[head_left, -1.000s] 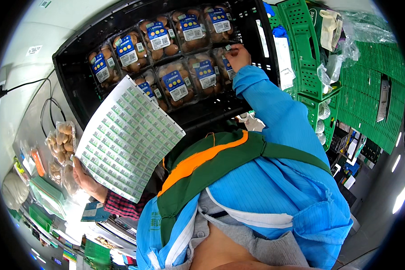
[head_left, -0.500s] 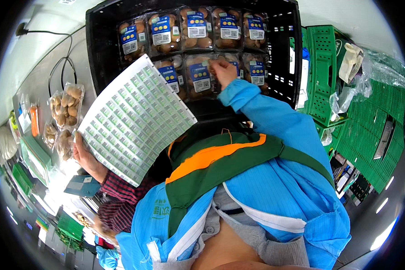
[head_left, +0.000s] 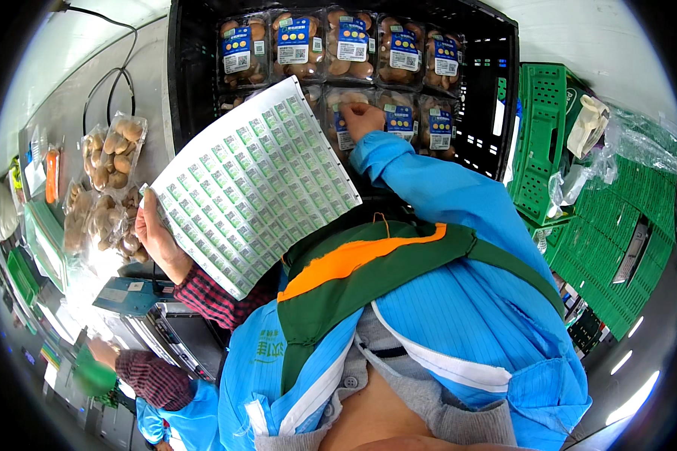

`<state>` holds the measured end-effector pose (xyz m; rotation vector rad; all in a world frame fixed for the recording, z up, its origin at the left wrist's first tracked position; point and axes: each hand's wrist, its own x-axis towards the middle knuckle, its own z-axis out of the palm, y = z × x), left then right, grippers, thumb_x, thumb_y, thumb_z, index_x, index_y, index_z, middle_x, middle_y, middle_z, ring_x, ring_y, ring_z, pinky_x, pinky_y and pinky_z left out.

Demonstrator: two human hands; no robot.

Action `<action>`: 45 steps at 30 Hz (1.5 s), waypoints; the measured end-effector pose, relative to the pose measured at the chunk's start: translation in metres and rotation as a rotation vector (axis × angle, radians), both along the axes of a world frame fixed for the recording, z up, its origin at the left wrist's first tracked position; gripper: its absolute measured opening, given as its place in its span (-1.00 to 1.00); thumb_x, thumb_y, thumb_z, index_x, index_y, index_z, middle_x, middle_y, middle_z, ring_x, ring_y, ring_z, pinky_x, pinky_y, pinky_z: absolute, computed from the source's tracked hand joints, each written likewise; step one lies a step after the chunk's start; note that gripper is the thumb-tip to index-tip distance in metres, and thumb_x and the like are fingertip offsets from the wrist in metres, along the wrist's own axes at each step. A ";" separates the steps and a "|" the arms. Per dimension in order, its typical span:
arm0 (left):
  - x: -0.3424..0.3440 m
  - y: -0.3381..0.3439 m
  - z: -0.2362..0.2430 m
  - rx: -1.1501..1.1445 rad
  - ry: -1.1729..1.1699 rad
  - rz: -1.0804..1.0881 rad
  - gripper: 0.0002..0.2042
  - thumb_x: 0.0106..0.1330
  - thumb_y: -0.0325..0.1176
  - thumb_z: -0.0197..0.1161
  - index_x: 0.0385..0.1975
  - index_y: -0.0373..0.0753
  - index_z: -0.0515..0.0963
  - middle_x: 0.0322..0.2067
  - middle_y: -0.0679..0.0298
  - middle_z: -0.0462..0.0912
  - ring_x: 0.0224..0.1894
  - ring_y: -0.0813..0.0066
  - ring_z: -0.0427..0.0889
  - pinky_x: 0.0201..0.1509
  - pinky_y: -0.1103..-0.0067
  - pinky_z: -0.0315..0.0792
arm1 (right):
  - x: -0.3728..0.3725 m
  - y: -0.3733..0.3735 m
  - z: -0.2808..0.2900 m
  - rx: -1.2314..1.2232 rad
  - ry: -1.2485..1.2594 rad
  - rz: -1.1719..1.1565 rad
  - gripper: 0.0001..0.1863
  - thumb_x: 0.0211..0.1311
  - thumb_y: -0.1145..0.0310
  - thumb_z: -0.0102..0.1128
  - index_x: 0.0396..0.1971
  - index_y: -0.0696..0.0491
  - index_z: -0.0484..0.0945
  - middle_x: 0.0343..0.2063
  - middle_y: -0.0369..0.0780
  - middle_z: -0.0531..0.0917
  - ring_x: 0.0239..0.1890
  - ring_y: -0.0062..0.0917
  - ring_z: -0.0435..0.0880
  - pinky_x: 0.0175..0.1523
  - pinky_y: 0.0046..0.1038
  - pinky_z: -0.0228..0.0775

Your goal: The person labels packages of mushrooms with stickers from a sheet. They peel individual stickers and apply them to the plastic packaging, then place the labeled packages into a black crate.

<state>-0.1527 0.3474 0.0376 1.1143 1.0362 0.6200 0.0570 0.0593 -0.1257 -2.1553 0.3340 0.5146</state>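
Observation:
My left hand [head_left: 158, 237] grips a large white sheet [head_left: 256, 180] of small green-and-grey printed stickers by its left edge. The sheet overlaps the front left of a black plastic crate [head_left: 487, 139], where two rows of clear packs of brown mushrooms [head_left: 351, 64], with blue-and-white labels, lie. My right hand [head_left: 361, 116], in a blue sleeve, has its fingers bent and closed on the top of a front-row pack [head_left: 344, 135] near the middle. What, if anything, is between those fingertips is hidden.
Bagged mushrooms [head_left: 114, 161] and cables lie on a steel surface [head_left: 154, 94] at the left. Green crates [head_left: 538, 128], stacked green trays [head_left: 609, 248] and clear plastic wrap stand at the right. A teal machine [head_left: 120, 293] and a co-worker in blue [head_left: 177, 417] are at the lower left.
My right hand has moved from the right end of the front row leftward to a middle pack. The view has turned, and more of the co-worker shows at the lower left.

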 end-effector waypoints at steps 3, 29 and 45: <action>0.000 0.002 -0.004 -0.019 -0.033 -0.039 -0.80 0.35 -0.32 0.18 -0.38 -0.33 0.62 -0.44 0.29 0.69 -0.49 0.68 0.58 -0.41 0.76 0.36 | 0.004 0.003 0.012 -0.070 0.005 0.083 -0.61 -0.02 0.12 0.38 -0.35 0.16 0.69 -0.46 -0.09 0.71 -0.40 -0.38 0.70 -0.19 -0.35 0.52; 0.042 -0.037 0.046 0.288 0.196 -0.444 -0.66 0.47 -0.17 0.00 -0.40 -0.33 0.54 -0.58 0.53 0.34 -0.48 0.77 0.22 -0.45 0.70 0.12 | 0.001 0.150 0.208 0.601 -0.708 1.266 -0.85 0.02 0.47 0.30 -0.35 0.07 0.61 -0.36 -0.27 0.59 -0.31 -0.41 0.61 -0.22 -0.44 0.46; -0.045 0.033 0.029 0.374 -0.037 0.719 -0.65 0.40 -0.21 -0.10 -0.07 -0.32 0.50 -0.12 0.23 0.61 -0.10 0.39 0.59 -0.03 0.45 0.48 | 0.009 0.060 -0.004 0.534 0.179 0.162 -0.76 0.08 0.37 0.36 -0.29 0.17 0.61 -0.46 -0.22 0.66 -0.47 -0.57 0.59 -0.40 -0.53 0.45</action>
